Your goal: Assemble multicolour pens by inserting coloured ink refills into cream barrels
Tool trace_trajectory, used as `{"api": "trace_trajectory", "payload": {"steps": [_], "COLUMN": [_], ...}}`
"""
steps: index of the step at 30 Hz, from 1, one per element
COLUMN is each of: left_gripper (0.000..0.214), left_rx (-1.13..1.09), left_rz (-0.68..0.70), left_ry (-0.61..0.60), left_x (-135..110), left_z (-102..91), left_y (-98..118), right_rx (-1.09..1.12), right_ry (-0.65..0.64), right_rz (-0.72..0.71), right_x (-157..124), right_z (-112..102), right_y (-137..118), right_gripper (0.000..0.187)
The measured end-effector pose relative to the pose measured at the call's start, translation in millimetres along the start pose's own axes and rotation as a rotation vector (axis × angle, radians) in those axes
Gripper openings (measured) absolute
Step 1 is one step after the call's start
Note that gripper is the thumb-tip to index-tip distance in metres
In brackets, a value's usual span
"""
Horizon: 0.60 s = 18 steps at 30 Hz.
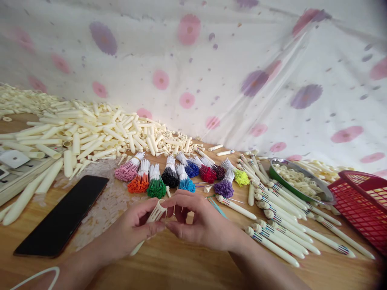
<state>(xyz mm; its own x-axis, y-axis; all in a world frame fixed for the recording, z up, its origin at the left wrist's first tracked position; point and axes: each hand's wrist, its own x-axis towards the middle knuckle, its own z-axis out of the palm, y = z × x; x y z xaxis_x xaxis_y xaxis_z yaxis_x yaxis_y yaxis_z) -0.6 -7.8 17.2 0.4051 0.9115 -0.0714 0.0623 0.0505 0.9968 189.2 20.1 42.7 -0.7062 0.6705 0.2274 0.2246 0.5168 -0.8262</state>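
My left hand (pixel 128 227) is closed around a cream pen barrel (pixel 157 210), tilted with its slotted, open end up. Close beside that open end, my right hand (pixel 201 221) has its fingertips pinched together; whatever may be between them is too small to make out. Just beyond both hands stand bundles of thin white pen refills with coloured ends, among them orange (pixel 138 183), green (pixel 156 183), light blue (pixel 186 180) and purple (pixel 223 185). Multicolour pens (pixel 276 245) with cream bodies lie in rows to the right.
A black phone (pixel 62 217) lies at left beside scattered clear plastic pieces (pixel 102 209). Behind them rises a heap of cream barrels (pixel 90 125). A green-sided bowl (pixel 273 175) of small cream parts and a red basket (pixel 359 201) stand at right. A flowered sheet (pixel 187 60) hangs behind.
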Motion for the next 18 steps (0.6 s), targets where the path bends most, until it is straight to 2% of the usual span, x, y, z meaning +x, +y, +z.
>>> {"api": "trace_trajectory", "payload": {"steps": [5,7,9,11,13,15,18], "left_gripper": [0.017,0.017,0.018,0.019,0.020,0.025,0.034], "left_rx": [-0.070,-0.094,-0.105,-0.101,-0.106,-0.136,-0.206], "left_rz": [-0.072,-0.086,-0.099,-0.121,-0.130,-0.121,-0.114], "left_ry": [-0.013,-0.007,0.006,0.016,0.035,0.090,0.229], "left_x": [1.4,2.0,1.8,1.2,0.9,2.0,6.1], "left_z": [2.0,2.5,2.8,3.3,4.3,5.4,5.1], "left_y": [0.3,0.5,1.4,2.4,2.5,0.3,-6.0], "right_rx": [-0.052,0.007,0.207,0.427,0.548,0.538,0.346], "right_ry": [0.012,0.033,0.033,0.011,-0.007,0.004,0.082], "right_rz": [0.013,0.048,0.155,0.319,0.465,0.520,0.406], "right_x": [1.3,2.2,3.6,5.1,6.3,6.8,6.3], "right_z": [-0.2,0.1,0.7,1.2,1.6,2.1,2.8], "right_y": [3.7,3.8,2.7,1.5,0.9,1.0,2.0], "right_gripper": [0.020,0.019,0.019,0.023,0.027,0.028,0.025]}}
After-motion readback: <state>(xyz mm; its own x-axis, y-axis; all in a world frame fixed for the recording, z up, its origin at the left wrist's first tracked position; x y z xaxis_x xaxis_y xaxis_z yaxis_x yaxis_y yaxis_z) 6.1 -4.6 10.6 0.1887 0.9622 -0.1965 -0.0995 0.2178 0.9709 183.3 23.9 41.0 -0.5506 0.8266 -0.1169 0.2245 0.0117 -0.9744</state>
